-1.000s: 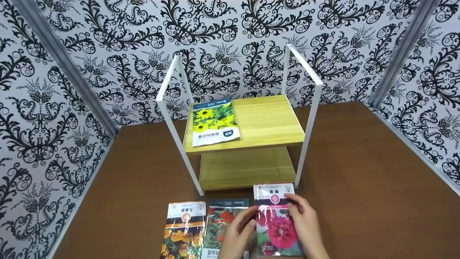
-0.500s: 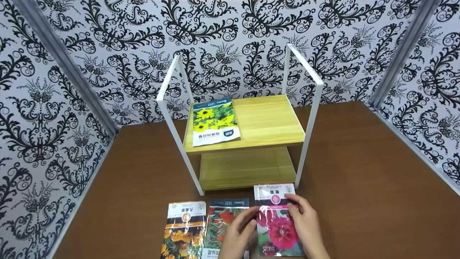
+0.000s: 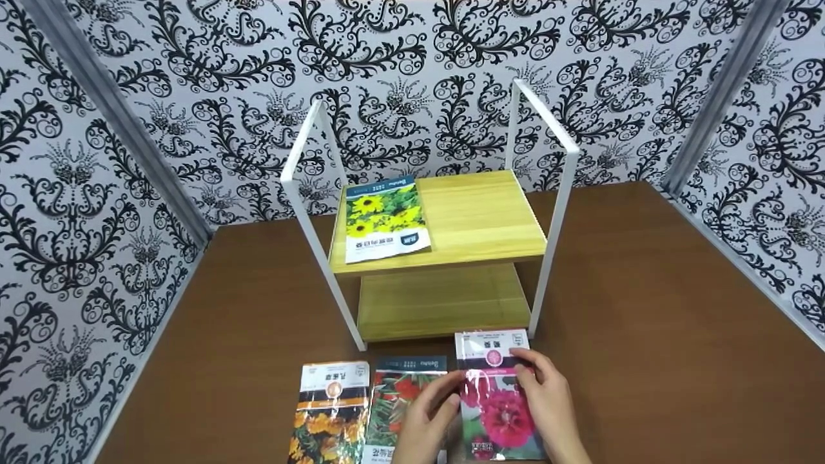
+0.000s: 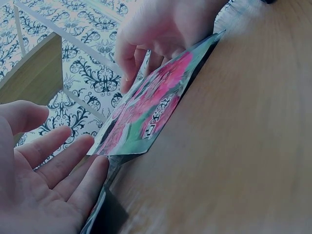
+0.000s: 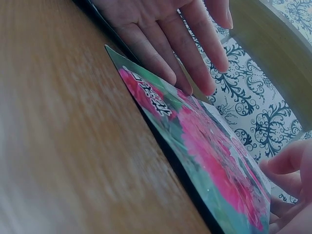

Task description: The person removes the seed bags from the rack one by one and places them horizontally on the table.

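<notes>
A pink-flowered seed packet [image 3: 499, 412] lies on the brown table at the front of the shelf. My left hand [image 3: 422, 419] is at its left edge, fingers fairly straight in the left wrist view, over a red-flowered seed packet [image 3: 390, 386]. At the pink packet's right edge is my right hand [image 3: 548, 403], its thumb and index finger touching the printed face near the top. The other right fingers are partly hidden. An orange-flowered seed packet [image 3: 332, 412] lies farthest left.
A two-tier rack [image 3: 477, 216] with wooden boards and white frame stands behind the packets. A yellow-flowered seed packet [image 3: 387, 216] lies on the left of its upper board. Patterned wall panels [image 3: 412, 58] enclose the brown table [image 3: 644, 309].
</notes>
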A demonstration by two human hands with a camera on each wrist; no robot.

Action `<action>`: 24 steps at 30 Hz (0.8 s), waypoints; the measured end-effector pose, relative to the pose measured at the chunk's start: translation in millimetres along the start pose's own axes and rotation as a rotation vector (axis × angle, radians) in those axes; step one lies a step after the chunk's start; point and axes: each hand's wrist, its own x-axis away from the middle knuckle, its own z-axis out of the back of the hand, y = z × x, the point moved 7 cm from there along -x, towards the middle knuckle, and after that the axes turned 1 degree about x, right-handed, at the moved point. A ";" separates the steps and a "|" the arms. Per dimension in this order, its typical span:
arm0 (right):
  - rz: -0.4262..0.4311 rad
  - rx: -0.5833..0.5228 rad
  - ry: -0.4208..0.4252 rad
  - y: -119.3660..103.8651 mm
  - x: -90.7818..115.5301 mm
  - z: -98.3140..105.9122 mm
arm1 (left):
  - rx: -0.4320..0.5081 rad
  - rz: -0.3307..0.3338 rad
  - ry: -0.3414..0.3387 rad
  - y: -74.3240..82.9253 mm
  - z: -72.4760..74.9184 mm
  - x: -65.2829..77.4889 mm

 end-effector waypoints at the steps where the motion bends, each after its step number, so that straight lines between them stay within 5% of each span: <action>1: -0.001 -0.003 0.001 0.0 0.2 0.1 | 0.007 0.003 0.001 0.0 -0.3 0.0; 24: 0.008 0.020 -0.011 -1.8 1.0 -0.2 | -0.006 0.042 0.014 -2.6 1.6 0.2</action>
